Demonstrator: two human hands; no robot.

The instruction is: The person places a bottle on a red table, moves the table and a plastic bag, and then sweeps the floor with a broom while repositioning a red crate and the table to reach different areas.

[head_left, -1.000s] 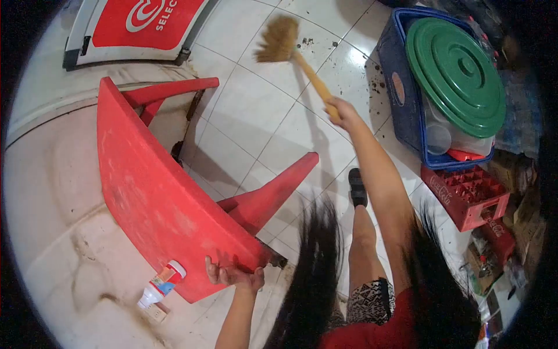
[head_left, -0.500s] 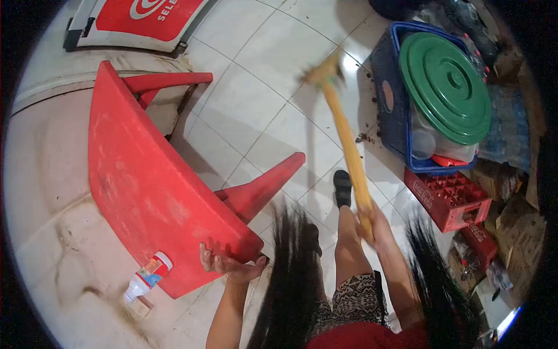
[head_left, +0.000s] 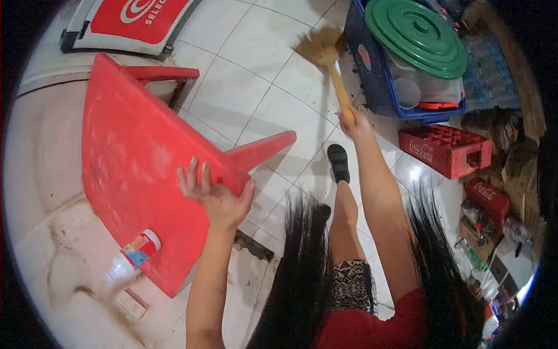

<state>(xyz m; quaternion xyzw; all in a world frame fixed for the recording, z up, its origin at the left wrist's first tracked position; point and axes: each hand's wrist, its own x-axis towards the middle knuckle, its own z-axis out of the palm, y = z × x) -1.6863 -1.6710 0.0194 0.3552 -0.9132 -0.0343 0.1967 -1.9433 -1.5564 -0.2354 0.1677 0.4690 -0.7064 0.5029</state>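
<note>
My right hand point(head_left: 356, 125) is wrapped round the yellow handle point(head_left: 340, 90) of a broom, and the broom's fanned brown bristles point(head_left: 321, 46) are over the tiled floor, slightly blurred. My left hand point(head_left: 218, 198) lies with fingers spread against the top of a red plastic table point(head_left: 133, 157) near its edge, the thumb apart. The table is tipped on its side, its legs point(head_left: 264, 152) pointing to the right. A white bottle with a red label point(head_left: 136, 255) shows in front of the table's lower part.
On the right stands a blue bin point(head_left: 378, 87) with a green lid point(head_left: 417, 35) and clear containers. Red Coca-Cola crates point(head_left: 444, 152) and cardboard lie below it. A white and red panel point(head_left: 131, 26) stands at upper left. A wall socket point(head_left: 132, 303) is at lower left. Dirt specks dot the floor beside the bin.
The broom has moved farther forward with my right arm stretched out. My left hand has shifted up along the table edge and its fingers have spread. The view has shifted slightly.
</note>
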